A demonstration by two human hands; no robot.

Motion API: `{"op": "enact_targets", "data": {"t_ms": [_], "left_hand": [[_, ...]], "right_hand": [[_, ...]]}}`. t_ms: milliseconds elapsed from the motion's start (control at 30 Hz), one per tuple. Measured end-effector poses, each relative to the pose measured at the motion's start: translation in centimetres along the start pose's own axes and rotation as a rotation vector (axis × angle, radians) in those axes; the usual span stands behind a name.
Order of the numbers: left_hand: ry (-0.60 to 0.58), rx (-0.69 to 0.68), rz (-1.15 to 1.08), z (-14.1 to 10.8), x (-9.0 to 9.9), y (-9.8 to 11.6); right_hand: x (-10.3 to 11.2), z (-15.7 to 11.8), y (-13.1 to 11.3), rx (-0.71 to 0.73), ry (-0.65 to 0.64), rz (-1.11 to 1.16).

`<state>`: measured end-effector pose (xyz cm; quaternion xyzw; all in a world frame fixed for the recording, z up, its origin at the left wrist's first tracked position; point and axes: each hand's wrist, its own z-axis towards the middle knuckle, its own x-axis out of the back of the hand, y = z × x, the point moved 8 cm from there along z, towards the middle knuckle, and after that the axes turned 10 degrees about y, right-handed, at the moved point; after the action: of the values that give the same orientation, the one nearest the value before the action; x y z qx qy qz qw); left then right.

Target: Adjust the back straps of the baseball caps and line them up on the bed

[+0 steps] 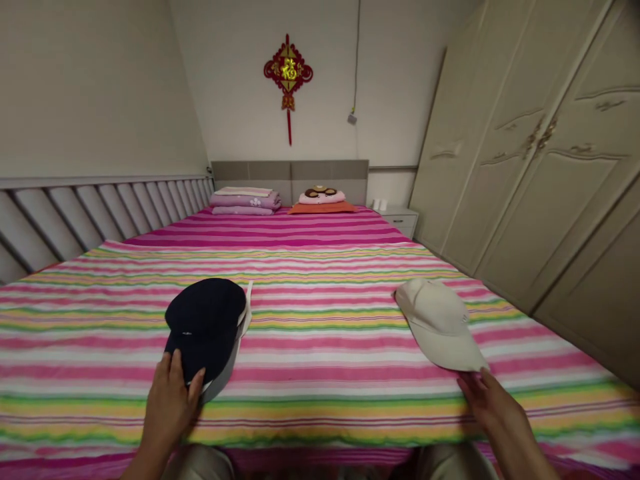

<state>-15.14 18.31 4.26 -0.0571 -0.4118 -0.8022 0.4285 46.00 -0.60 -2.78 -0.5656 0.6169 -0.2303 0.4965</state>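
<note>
A dark navy cap (207, 320) lies on the striped bedsheet (320, 353) at the left, over a lighter cap (225, 379) whose grey-white edge and strap show at its right side. My left hand (173, 397) holds the front of the navy cap's brim, fingers on top and thumb at its right edge. To the right, a cream cap (437, 320) rests on the bed with its brim towards me. My right hand (490, 400) is at the tip of that brim, one finger on its edge and the others below it.
Folded purple bedding (246, 201) and a pink pillow (321, 196) on an orange cloth lie by the headboard (330, 175). A railing (100, 217) runs along the left. A nightstand (403, 220) and a large wardrobe (525, 153) stand at the right.
</note>
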Motion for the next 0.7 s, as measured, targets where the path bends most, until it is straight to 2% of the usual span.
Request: {"op": "enact_targets", "data": {"t_ms": [67, 133, 233, 300, 333, 400, 467, 567, 633, 700], "left_hand": [[-0.022, 0.097, -0.118, 0.2, 0.3, -0.4], [-0.047, 0.127, -0.184, 0.4, 0.8, 0.1], [0.033, 0.073, -0.227, -0.2, 2.0, 2.5], [0.029, 0.072, -0.306, -1.6, 1.6, 4.5], [-0.047, 0.115, -0.37, -2.7, 0.5, 5.5], [-0.3, 0.281, -0.463, -5.5, -2.9, 7.4], [-0.62, 0.395, -0.569, -8.8, -6.6, 10.5], [-0.959, 0.573, -0.858, -12.0, -10.2, 16.2], [-1.044, 0.741, -1.128, -12.0, -11.1, 19.9], [-1.023, 0.826, -1.404, -10.1, -11.0, 23.1]], "right_hand": [[-1.0, 0.2, 0.4, -0.102, -0.012, 0.016], [-2.1, 0.2, 0.7, -0.17, -0.037, 0.028], [-3.6, -0.6, 1.2, -0.24, -0.101, 0.048], [-4.5, -2.0, 2.0, -0.28, -0.172, 0.06], [-4.8, -3.0, 2.5, -0.3, -0.214, 0.064], [-5.4, -5.3, 3.7, -0.339, -0.295, 0.068], [-5.7, -7.9, 5.0, -0.366, -0.357, 0.074], [-6.0, -12.0, 6.7, -0.45, -0.466, 0.127], [-6.1, -14.6, 7.4, -0.477, -0.562, 0.144], [-5.8, -16.8, 7.9, -0.443, -0.641, 0.102]]}}
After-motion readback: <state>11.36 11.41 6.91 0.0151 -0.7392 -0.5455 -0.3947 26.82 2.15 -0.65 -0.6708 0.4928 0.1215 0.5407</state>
